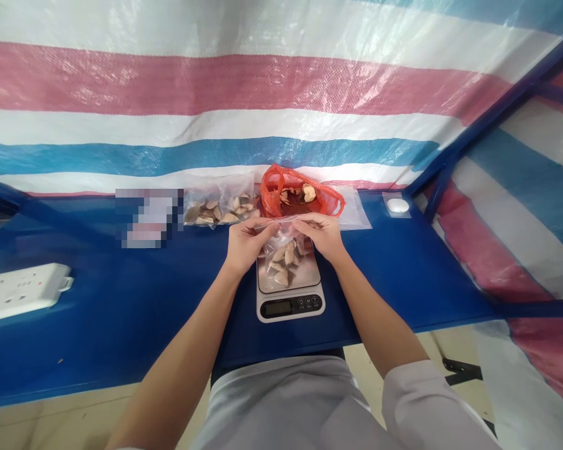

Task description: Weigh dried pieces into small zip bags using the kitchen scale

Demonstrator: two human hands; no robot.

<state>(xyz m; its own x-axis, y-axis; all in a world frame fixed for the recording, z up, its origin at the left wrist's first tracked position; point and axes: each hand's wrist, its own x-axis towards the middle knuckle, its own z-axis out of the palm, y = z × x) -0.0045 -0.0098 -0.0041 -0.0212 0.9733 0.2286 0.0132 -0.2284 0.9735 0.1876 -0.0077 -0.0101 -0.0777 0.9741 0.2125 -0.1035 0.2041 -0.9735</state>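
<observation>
Between both hands is a clear plastic bag [286, 262] holding several pale and brown dried slices, perhaps mushroom. My left hand [248, 242] pinches the bag's top edge at the left, thumb against fingers. At the right of the same edge, my right hand [323, 236] pinches it likewise. Under the bag is a white kitchen scale [291, 312] with a metal plate, a dark display and buttons; whether the bag rests on the plate or hangs just over it I cannot tell. Behind my hands, a red plastic bag [273, 187] lies open with more slices inside.
Two filled clear bags [204, 212] lie left of the red bag, flat clear bags [356, 209] to its right. A white oval object [397, 205] sits far right, a power strip [23, 290] at left. Blue table [122, 312]; striped sheeting [216, 81] hangs behind it.
</observation>
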